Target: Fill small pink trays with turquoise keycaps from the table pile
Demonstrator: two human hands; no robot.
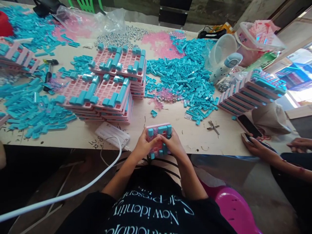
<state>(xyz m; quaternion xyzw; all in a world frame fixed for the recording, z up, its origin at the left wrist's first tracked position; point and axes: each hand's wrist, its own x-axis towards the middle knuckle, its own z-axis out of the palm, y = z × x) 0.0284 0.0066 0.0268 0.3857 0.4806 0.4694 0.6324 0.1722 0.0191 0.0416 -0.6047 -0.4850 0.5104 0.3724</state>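
At the table's near edge, a small pink plastic frame with blue keycap-like pieces (165,129) is held between both hands. My left hand (145,143) grips its left side, with the thumb lying over the front. From the right side my right hand (174,143) holds the same frame, its thumb near the middle and close to the left thumb. The fingers behind the frame are hidden. Beyond the hands, stacks of similar pink frames (107,92) filled with blue pieces stand to the left. One loose blue piece (153,113) lies just past the frame.
Blue pieces (195,71) are heaped at the back right, more (36,107) at the left. A power bank (112,134) with a white cable lies left of my hands. Tweezers (213,127) and a phone (248,126) are to the right, near another person's hand (259,148).
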